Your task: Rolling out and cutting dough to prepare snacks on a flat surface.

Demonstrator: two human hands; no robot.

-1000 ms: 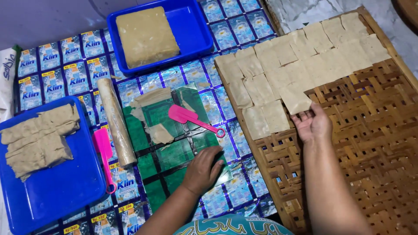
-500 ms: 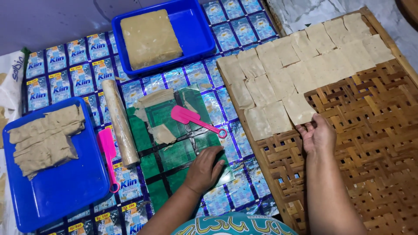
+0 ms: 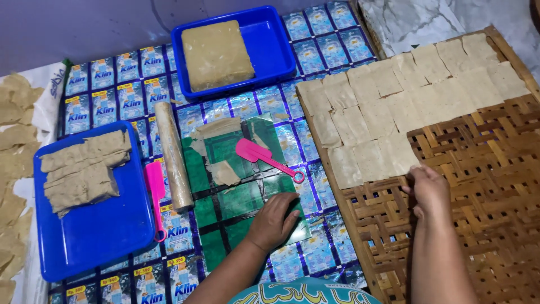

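The right hand was seen right of centre, laid on a woven tray, its fingers loosely curled and holding nothing, the fingertips touching the lower edge of the nearest dough sheet. Pale square sheets were laid overlapping in rows across the upper part of the tray. The left hand was pressed flat, fingers extended and together, on a green board at lower centre; nothing was gripped. On the board, dough scraps were found, and a pink spatula was laid at its upper right edge. A rolling pin was placed just beside the board's left edge, and a second pink spatula beside that, overlapping the rim of a blue tray. Folded dough strips were held in that tray at left. A second blue tray, at upper centre, was occupied by a dough block. Everything was set on a mat of printed sachets.
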